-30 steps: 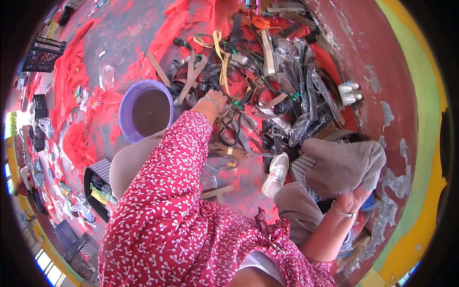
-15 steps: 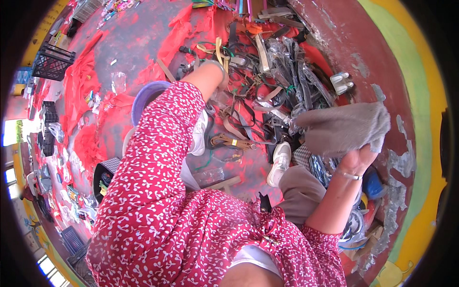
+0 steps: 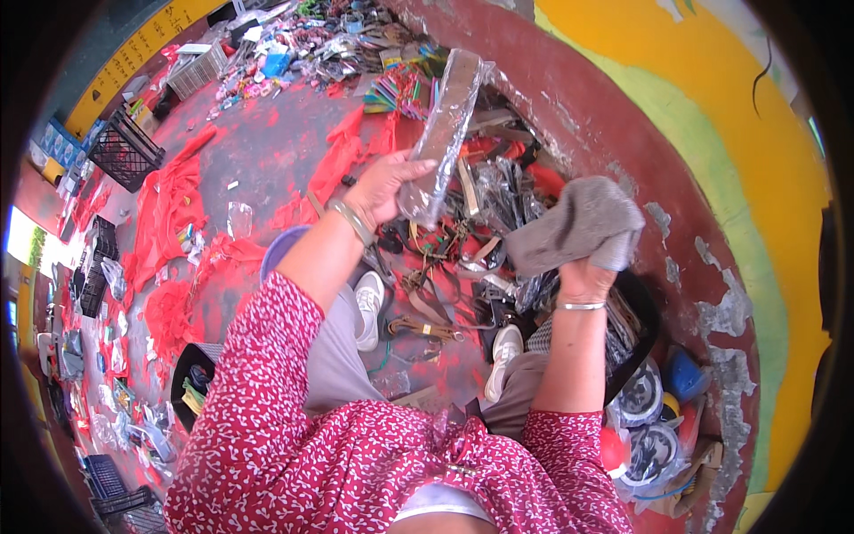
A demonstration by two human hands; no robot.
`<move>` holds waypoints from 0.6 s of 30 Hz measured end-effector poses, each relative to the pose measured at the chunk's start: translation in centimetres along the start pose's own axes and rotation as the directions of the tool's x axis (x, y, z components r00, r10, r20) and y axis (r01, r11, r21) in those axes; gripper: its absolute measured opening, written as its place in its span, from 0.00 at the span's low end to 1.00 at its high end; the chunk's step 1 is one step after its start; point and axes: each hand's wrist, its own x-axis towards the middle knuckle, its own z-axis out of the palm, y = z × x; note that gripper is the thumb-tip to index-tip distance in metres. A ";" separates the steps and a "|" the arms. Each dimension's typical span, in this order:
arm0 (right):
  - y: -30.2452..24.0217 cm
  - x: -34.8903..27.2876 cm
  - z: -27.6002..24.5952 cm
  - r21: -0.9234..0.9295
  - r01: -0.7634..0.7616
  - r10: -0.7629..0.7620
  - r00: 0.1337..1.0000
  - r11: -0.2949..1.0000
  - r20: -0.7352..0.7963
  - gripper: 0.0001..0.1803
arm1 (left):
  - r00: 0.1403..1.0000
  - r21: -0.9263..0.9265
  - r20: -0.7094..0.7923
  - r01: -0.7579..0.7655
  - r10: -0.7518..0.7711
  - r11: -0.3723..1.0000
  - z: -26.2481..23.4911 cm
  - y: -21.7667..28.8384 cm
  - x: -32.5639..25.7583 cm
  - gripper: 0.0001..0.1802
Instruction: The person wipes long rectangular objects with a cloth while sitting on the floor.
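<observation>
My left hand (image 3: pixel 382 189) is raised in front of me, its thumb and fingers closed on a long, flat plastic-wrapped package (image 3: pixel 447 125). Something brown and strip-like shows through the clear film; its exact kind cannot be made out. On the other side, my right hand (image 3: pixel 587 278) grips a grey cloth (image 3: pixel 560 233), which drapes over the fingers and hides most of them. Beneath both hands lies a tangled pile of belts and straps (image 3: pixel 436 258), some in clear plastic.
A purple-rimmed bucket (image 3: pixel 283 247) stands beside my left arm. Black crates (image 3: pixel 127 151) and red plastic sheeting (image 3: pixel 169 200) lie farther left. To the right runs a peeling dark red wall (image 3: pixel 614 133). Wheels in plastic (image 3: pixel 654 454) and a blue round object (image 3: pixel 685 374) sit near my right forearm.
My left hand has come up from the belt pile, now holding the plastic-wrapped package. The right hand has moved left with the grey cloth, and the view has tilted up.
</observation>
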 end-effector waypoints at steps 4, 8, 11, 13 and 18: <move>2.9 -0.6 0.1 0.111 -0.192 0.189 0.981 0.975 0.041 0.20 | 0.999 -0.090 -0.012 -0.031 0.030 0.995 3.1 -1.6 -1.5 0.17; 3.8 -0.4 0.5 0.055 -0.232 0.229 0.972 0.971 0.058 0.19 | 0.993 -0.077 -0.029 -0.113 0.111 0.991 5.2 -2.8 -2.0 0.22; 5.2 -1.0 -0.3 0.175 -0.294 0.297 0.955 0.940 0.011 0.20 | 0.980 0.147 -0.048 -0.182 0.191 0.972 5.6 -3.9 -0.4 0.23; 6.9 -0.1 -0.9 -0.131 -0.217 0.231 0.968 0.967 0.101 0.14 | 0.984 0.192 0.006 -0.175 0.177 0.966 5.5 -4.7 0.4 0.23; 9.9 0.6 -1.4 -0.199 -0.319 0.276 0.936 0.927 -0.218 0.14 | 0.944 0.496 0.055 -0.308 0.324 0.812 4.6 -6.9 1.7 0.19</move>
